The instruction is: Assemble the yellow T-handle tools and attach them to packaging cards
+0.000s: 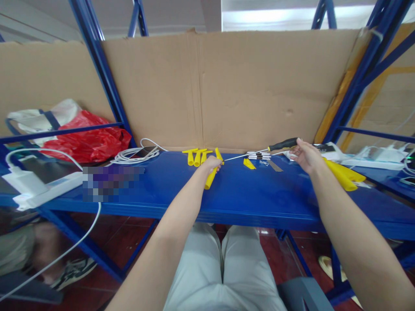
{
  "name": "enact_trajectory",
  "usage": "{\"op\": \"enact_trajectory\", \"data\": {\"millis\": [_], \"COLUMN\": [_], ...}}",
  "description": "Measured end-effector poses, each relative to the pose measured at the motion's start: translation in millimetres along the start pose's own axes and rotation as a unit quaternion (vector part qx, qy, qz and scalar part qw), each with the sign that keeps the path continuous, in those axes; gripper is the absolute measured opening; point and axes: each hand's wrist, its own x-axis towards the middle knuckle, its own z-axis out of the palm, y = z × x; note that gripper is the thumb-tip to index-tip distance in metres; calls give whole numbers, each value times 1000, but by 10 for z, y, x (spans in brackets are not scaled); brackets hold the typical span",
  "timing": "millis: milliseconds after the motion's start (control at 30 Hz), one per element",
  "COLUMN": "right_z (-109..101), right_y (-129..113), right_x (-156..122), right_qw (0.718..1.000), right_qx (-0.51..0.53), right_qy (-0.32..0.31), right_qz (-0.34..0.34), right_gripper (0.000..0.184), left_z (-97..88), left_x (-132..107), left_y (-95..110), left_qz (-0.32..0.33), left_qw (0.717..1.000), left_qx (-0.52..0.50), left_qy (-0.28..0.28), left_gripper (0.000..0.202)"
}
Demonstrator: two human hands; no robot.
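Observation:
My left hand (211, 164) is closed around a yellow T-shaped plastic piece (210, 179), held over the blue shelf (233, 194). My right hand (304, 155) grips the black handle of a long screwdriver (282, 144). Its thin shaft runs left and its tip meets the yellow piece by my left fingers. Several more yellow T-shaped pieces (196, 156) lie just behind my left hand. Another yellow piece (249, 163) lies under the shaft.
A coiled white cable (134, 154) and a red bag (87, 140) sit at the left. A white power strip (39, 188) lies on the left shelf edge. More yellow pieces (343, 175), small metal parts (264, 157) and white devices (379, 155) are at the right. Cardboard (227, 90) backs the shelf.

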Motion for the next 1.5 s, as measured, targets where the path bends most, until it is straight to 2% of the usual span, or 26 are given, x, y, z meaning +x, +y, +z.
{"op": "enact_trajectory", "data": {"millis": [200,400,567,733,800,833,900,1000,1100,1200,1300,1367,1500], "right_z": [-13,-43,-98,-66,-53,-49,-42,-21,5,15,6,0,42], "right_y": [42,73,85,54,48,50,64,109,162,193,189,182,241], "right_x": [41,102,148,114,96,88,67,13,-57,-108,-119,-102,14], "right_qw": [1000,998,999,999,998,996,985,947,911,885,860,853,856], "right_qx": [21,36,12,15,-3,-19,-65,-148,-214,-274,-333,-363,-453], "right_qy": [-4,34,17,26,8,-9,-58,-151,-234,-278,-291,-285,-209], "right_qz": [-20,-29,-42,23,59,83,149,241,263,254,255,242,135], "right_gripper": [39,28,26,21,21,21,20,21,28,36,38,33,21], "left_z": [2,20,25,22,24,26,36,65,110,162,210,234,260], "left_x": [-5,-19,-31,6,16,17,11,0,27,95,158,180,190], "left_y": [10,15,24,26,29,32,36,29,-1,-44,-80,-97,-112], "left_qz": [-7,-7,-8,-15,-13,-11,3,56,113,134,147,153,156], "left_qw": [1000,1000,1000,999,999,998,998,997,991,982,976,975,977], "left_qx": [0,-8,0,-3,-4,-4,-7,-5,35,110,149,151,141], "left_qy": [-2,-5,2,30,47,54,60,59,62,69,63,54,38], "left_gripper": [15,17,15,7,3,8,23,49,61,57,55,55,53]}}
